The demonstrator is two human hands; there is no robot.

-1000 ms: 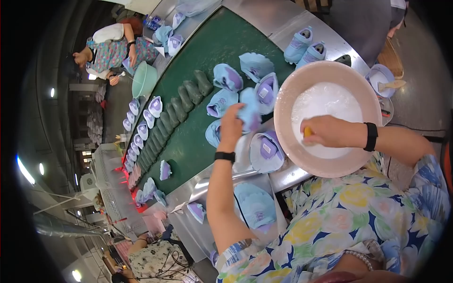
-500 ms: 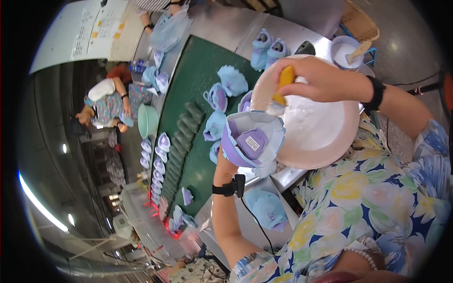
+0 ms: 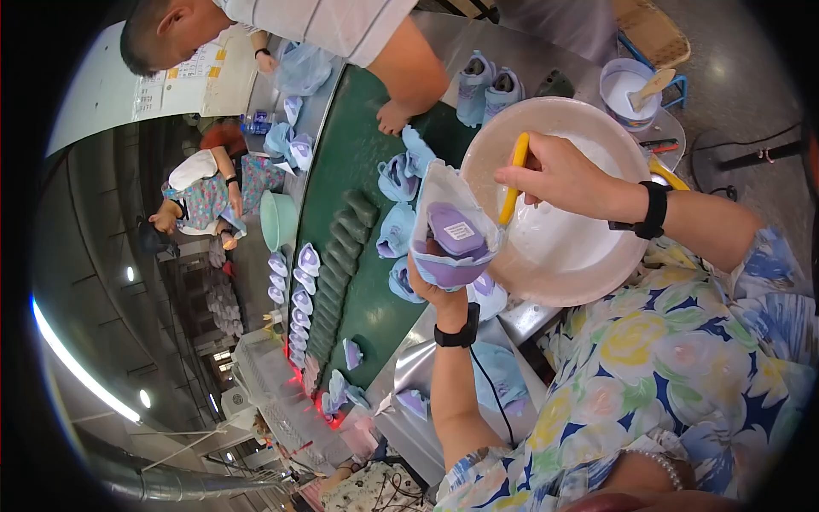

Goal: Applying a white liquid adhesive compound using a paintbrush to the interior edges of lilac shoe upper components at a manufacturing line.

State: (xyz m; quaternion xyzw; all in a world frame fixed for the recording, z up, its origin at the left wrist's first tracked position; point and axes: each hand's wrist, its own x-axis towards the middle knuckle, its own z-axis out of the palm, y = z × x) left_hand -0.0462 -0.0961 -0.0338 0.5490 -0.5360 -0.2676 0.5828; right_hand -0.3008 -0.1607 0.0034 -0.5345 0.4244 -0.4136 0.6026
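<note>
My left hand [image 3: 437, 290] grips a light blue and purple shoe upper [image 3: 456, 271] from beneath, its pale lining turned upward with a labelled purple piece inside. My right hand [image 3: 567, 177] is closed round a yellow-handled brush [image 3: 514, 181] at the upper's right edge. The bristles are hard to make out there, so contact is unclear. Under the right hand stands a wide pinkish basin [image 3: 627, 269] of white liquid [image 3: 563, 252]. Several more blue uppers [image 3: 396, 229] lie just left of the held one. Another upper [image 3: 488, 294] shows partly behind my left hand.
A green belt [image 3: 363, 303] carries a row of dark shoe-shaped forms [image 3: 331, 286]. Another person's hand [image 3: 394, 117] reaches onto its far part. A pair of shoes [image 3: 474, 92] stands beyond the basin. At the far right is a white bucket [image 3: 607, 84] holding a brush.
Another person has leaned in from the far left, arm over the belt. The held upper is now tilted with its tip pointing away. The brush handle has turned more upright beside it.
</note>
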